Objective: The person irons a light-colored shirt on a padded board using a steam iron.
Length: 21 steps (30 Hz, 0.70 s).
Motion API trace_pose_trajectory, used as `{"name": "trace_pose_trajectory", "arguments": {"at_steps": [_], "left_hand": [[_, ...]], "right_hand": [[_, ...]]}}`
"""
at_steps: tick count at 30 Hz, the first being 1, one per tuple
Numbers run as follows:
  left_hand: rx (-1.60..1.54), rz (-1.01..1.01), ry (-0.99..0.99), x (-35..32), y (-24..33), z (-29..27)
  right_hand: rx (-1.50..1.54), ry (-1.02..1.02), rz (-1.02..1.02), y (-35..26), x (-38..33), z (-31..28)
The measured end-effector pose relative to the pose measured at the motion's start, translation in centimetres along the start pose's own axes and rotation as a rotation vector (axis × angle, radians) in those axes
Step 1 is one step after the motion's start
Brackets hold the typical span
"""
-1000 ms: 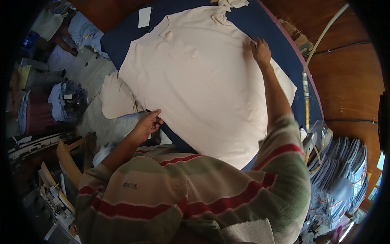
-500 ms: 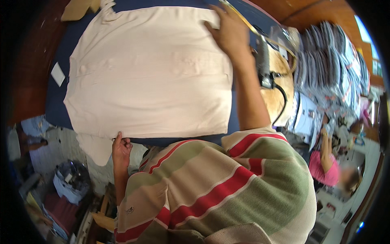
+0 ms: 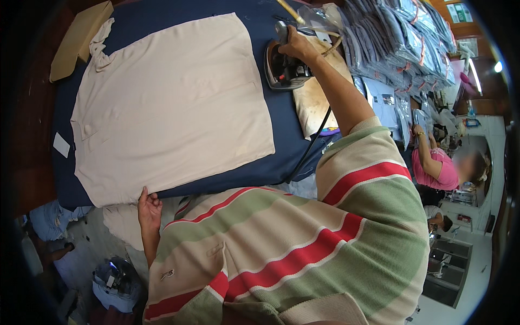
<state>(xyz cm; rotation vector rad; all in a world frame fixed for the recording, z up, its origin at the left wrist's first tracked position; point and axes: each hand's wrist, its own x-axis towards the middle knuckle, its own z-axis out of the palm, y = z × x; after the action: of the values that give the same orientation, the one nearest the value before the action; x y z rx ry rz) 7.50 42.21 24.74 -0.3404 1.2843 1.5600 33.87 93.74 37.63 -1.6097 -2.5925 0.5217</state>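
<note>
A cream shirt [image 3: 173, 103] lies spread flat over the dark blue cloth of the table, a few soft wrinkles in it. One sleeve is bunched at the far left; another part hangs over the near edge. My left hand [image 3: 149, 214] is at the shirt's near edge, thumb on the fabric and the other fingers curled, partly hidden. To the right of the shirt, my right hand [image 3: 299, 46] is wrapped round the handle of a clothes iron [image 3: 281, 70]. The iron stands on the blue cloth, apart from the shirt, its black cord running down toward the near edge.
Beside the iron is a scorched tan pad [image 3: 317, 103]. Stacks of bagged folded clothes [image 3: 401, 43] rise at the far right. A cardboard box [image 3: 81, 43] and a white card [image 3: 61, 144] lie at left. Further right, a person in pink [image 3: 439, 168] handles clothing.
My right hand has come from above the shirt's far right corner onto the iron's handle. The view has turned and shifted. My left hand stays at the shirt's near edge.
</note>
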Motion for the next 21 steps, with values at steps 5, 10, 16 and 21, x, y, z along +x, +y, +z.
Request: {"name": "trace_pose_trajectory", "arguments": {"at_steps": [5,10,16,21], "left_hand": [[-0.010,0.001,0.009,-0.1,-0.2,0.1],[-0.025,0.009,0.009,-0.5,-0.3,-0.2],[-0.036,-0.008,0.046,-0.6,-0.1,0.3],[-0.039,-0.018,0.018,0.0,-0.2,-0.1]], "right_hand": [[0.055,0.127,-0.064,2.4,-3.5,-3.4],[0.149,0.114,-0.107,6.6,-6.1,-7.7],[0.018,0.038,-0.174,12.5,-6.0,-4.9],[0.220,-0.021,0.065,14.9,-5.5,-4.7]]}}
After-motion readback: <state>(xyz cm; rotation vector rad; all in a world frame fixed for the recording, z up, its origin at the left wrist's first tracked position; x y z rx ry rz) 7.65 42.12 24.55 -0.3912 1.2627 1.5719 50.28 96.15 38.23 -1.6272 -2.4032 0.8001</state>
